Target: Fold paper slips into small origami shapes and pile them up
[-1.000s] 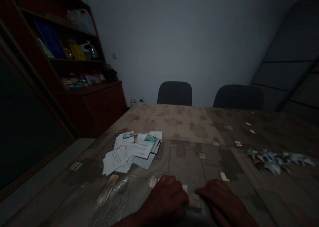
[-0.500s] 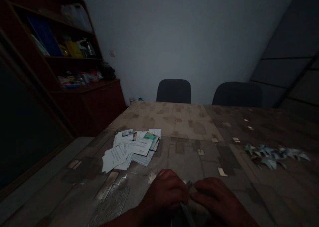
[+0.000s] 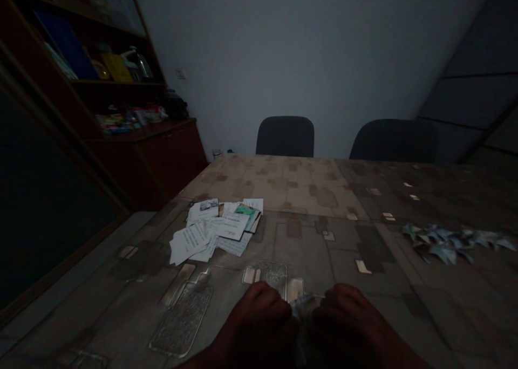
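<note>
My left hand (image 3: 263, 318) and my right hand (image 3: 350, 318) are side by side at the near edge of the view, both with fingers curled. Between them they grip a folded piece of paper (image 3: 304, 306), pale and printed-looking; most of it is hidden by the fingers and the dark. To the left, a loose spread of printed paper cards (image 3: 210, 231) lies on the table, one with a green patch. Away to the right sits a row of folded paper pieces (image 3: 449, 242) with pointed tips.
A patterned cloth covers the table (image 3: 307, 177). Two dark chairs (image 3: 285, 137) stand at its far side before a plain wall. On the left is a wooden cabinet (image 3: 162, 158) with shelves of bags, folders and a kettle. The room is dim.
My hands have moved slightly apart, the right one shifting outward and its fingers curling more. More of the folded paper shows between them. The camera view has tilted down a little.
</note>
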`<state>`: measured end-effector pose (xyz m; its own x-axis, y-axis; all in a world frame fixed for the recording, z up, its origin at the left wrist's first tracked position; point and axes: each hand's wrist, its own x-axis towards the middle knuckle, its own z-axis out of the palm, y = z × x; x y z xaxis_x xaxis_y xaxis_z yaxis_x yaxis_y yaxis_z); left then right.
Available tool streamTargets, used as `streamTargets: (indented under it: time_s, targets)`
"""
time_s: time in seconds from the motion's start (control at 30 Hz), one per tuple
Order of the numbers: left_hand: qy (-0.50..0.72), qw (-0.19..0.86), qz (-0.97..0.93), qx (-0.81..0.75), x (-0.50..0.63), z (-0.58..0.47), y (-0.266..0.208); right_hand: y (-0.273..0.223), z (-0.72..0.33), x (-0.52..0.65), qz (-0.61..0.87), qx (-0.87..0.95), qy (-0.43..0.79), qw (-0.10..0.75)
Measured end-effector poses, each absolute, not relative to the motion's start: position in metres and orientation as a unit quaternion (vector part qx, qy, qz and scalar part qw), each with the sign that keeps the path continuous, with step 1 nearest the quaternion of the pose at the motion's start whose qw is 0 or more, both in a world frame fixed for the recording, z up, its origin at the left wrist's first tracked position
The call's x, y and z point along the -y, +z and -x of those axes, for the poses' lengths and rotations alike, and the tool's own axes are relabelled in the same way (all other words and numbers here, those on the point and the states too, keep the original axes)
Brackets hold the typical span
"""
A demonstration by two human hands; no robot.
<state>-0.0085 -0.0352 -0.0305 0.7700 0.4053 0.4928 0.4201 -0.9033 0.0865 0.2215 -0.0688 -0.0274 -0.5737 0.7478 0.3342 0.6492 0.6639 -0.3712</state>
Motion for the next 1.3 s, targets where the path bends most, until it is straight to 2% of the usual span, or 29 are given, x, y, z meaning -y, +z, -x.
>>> streamTargets:
  time_s: [0.1, 0.27, 0.43, 0.57, 0.9, 1.07, 1.3]
  targets:
    - [-0.243, 0.029, 0.941, 0.234, 0.04, 0.005, -0.031, -0.032, -0.222, 0.067, 0.411, 0.877, 0.123, 0.215]
    - [-0.276, -0.054, 0.914, 0.292, 0.041, 0.005, -0.033, -0.034, -0.225, 0.064, 0.395, 0.873, 0.11, 0.265]
    - [-0.282, -0.14, 0.885, 0.342, 0.041, 0.005, -0.029, -0.013, -0.222, 0.062, 0.424, 0.847, 0.208, 0.243]
    - [-0.276, -0.169, 0.879, 0.35, 0.04, 0.005, -0.029, -0.004, -0.212, 0.056, 0.469, 0.818, 0.248, 0.221]
    - [-0.21, -0.114, 0.897, 0.371, 0.043, 0.017, -0.031, -0.021, -0.203, 0.053, 0.542, 0.798, 0.18, 0.192]
    - [-0.216, -0.056, 0.938, 0.266, 0.055, 0.028, -0.046, -0.02, -0.204, 0.053, 0.541, 0.8, 0.188, 0.181]
    - [-0.219, -0.062, 0.938, 0.263, 0.059, 0.024, -0.06, -0.024, -0.205, 0.051, 0.545, 0.804, 0.173, 0.165]
